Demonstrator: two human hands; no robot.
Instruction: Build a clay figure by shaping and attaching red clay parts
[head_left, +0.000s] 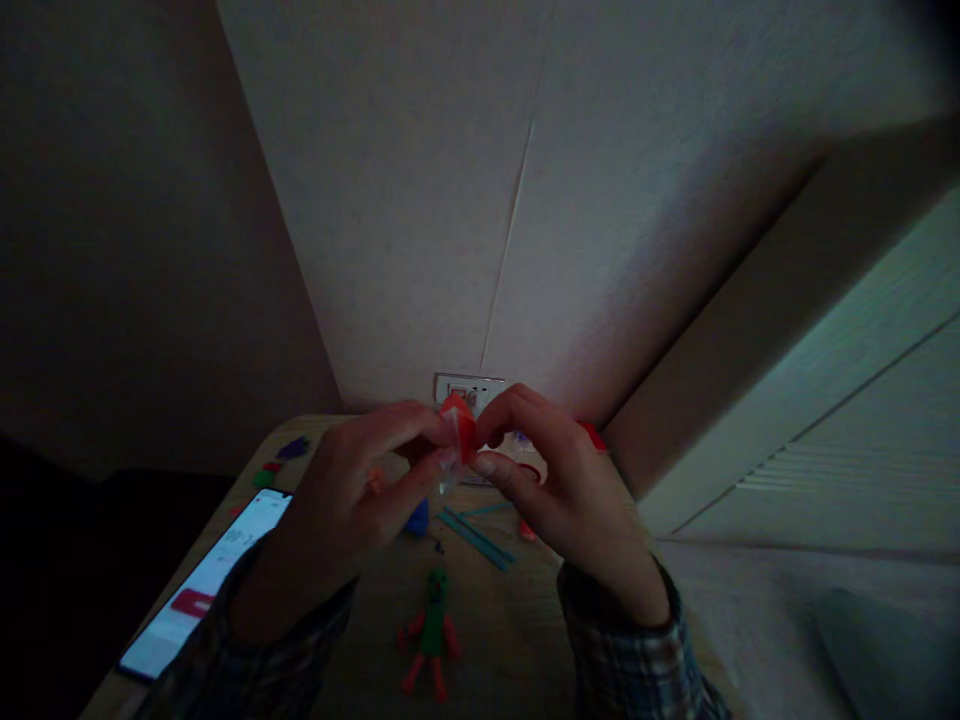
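Above the small wooden table, both hands pinch a clear plastic packet [459, 432] with red-orange modelling clay in it. My left hand [360, 480] grips its left side between thumb and fingers. On the right edge, my right hand [559, 465] closes its thumb and forefinger. Below them a clay figure [433, 628] lies on the tabletop, with a green body and head and reddish arms and legs. Teal modelling tools [480, 540] rest just beyond the figure. Near them sits a blue clay lump [417, 518], partly behind my left hand.
A lit phone [217, 580] lies at the table's left edge, partly under my left sleeve. Purple clay [292, 447] and green clay [264, 476] lie farther back. A printed card or box [469, 385] stands by the wall. Something red [592, 436] shows behind my right hand.
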